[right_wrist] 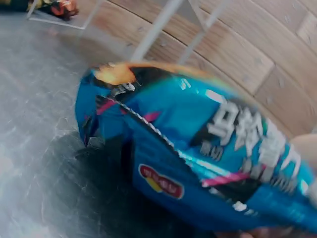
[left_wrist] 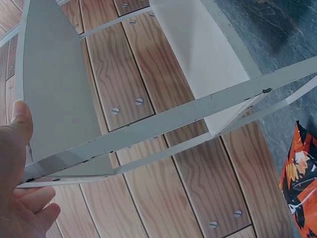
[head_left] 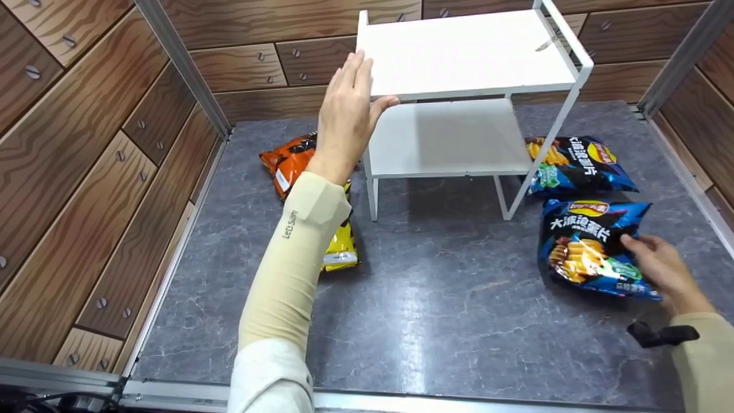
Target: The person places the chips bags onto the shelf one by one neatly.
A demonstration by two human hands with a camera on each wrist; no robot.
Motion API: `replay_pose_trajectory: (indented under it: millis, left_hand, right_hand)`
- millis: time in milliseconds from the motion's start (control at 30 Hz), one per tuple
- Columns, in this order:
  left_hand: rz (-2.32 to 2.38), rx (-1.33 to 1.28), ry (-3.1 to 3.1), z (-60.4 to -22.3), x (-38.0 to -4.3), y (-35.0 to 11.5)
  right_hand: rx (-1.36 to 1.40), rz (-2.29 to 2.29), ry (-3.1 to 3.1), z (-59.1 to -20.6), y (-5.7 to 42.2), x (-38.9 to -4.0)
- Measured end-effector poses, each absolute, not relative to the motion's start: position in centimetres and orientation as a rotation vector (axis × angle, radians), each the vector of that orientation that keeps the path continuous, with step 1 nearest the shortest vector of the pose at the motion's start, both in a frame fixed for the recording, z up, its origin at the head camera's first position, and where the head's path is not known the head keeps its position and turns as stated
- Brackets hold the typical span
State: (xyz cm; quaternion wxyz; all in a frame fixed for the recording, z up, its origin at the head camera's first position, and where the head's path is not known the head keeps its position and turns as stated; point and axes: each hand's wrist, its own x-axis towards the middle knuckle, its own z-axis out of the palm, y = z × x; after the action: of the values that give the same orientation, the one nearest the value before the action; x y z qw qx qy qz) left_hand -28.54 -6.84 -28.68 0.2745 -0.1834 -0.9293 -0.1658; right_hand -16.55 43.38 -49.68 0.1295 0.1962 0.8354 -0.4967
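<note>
Shelf (head_left: 459, 135) between rear blue bag (head_left: 585, 163) and orange bag (head_left: 291, 163)

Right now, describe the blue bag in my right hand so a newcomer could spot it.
Start at the white two-tier shelf and look right. Of the bags there, the blue bag is the nearer one; unlike the similar bag just behind it, your right hand holds it.
</note>
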Motion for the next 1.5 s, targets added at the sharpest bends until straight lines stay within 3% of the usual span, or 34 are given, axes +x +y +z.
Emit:
replay_pose_trajectory:
  millis: [200,600,1500]
  left_hand:
    - [-0.468,-0.48,-2.496,-28.7,-28.5,-7.0]
    - [-0.476,-0.482,-2.492,-28.8,-28.5,-7.0]
    - [-0.467,-0.485,-2.5,-28.8,-28.4,-6.8]
  right_hand:
    - [0.403,-1.249,2.915,-48.1,40.8,-16.3]
    - [-0.402,-0.738,3.262,-49.3,35.1,-15.2]
    - [-0.288,-0.517,3.255,-53.5,36.3,-13.7]
